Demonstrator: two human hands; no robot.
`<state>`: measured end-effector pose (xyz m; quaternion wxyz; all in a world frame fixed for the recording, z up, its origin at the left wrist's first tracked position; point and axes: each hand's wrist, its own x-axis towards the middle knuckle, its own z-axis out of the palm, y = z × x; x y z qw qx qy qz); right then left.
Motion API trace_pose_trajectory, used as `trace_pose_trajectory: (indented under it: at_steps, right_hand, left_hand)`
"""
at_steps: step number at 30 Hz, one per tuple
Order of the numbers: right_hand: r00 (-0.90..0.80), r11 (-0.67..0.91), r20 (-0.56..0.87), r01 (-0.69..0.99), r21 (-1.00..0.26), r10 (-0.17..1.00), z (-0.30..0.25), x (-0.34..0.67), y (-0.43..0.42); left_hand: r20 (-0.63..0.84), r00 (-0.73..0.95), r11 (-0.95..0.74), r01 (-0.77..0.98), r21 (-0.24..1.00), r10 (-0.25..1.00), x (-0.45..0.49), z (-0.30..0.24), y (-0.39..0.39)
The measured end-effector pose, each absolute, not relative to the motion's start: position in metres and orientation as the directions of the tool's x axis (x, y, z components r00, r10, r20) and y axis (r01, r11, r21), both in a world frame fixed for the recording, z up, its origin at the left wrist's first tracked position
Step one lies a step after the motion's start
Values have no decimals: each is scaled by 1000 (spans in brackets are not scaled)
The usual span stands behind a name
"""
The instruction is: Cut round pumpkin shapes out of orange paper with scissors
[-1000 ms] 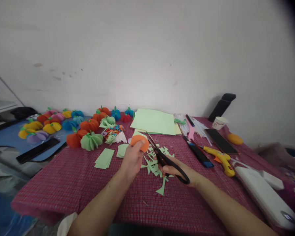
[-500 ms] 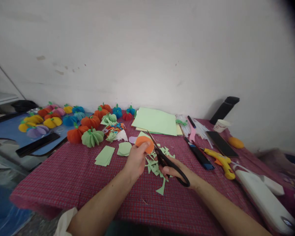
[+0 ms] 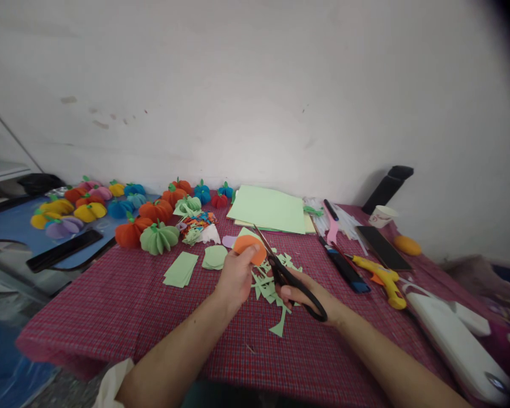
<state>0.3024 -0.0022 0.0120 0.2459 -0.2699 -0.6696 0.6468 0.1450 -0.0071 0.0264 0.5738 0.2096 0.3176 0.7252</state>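
My left hand (image 3: 238,272) pinches an orange paper piece (image 3: 259,255) with a rounded outline, and pale green paper shows just behind it. In my right hand (image 3: 300,289) is a pair of black-handled scissors (image 3: 283,272); the blades point up and left, at the right edge of the orange piece. Light green paper scraps (image 3: 266,286) are scattered beneath both hands. To the left lie a stack of green paper rectangles (image 3: 181,269) and a stack of rounded green pieces (image 3: 215,256).
Several paper pumpkins (image 3: 159,238) stand at the left and back. Green sheets (image 3: 267,209) lie against the wall. On the right are a box cutter (image 3: 346,272), a yellow glue gun (image 3: 380,277), a dark phone-like slab (image 3: 382,247), a paper cup (image 3: 382,215) and a white device (image 3: 459,345).
Almost nothing differs. The view has shifted very slightly; both hands, the scissors and the orange paper keep the same positions relative to each other.
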Motion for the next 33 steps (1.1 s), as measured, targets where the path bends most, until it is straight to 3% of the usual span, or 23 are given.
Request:
trace_pose_trajectory:
  at_steps: [33]
  right_hand:
    - [-704, 9, -82, 124, -992, 705, 12, 307, 2]
  left_hand:
    - [-51, -288, -154, -643, 750, 956, 144, 25, -6]
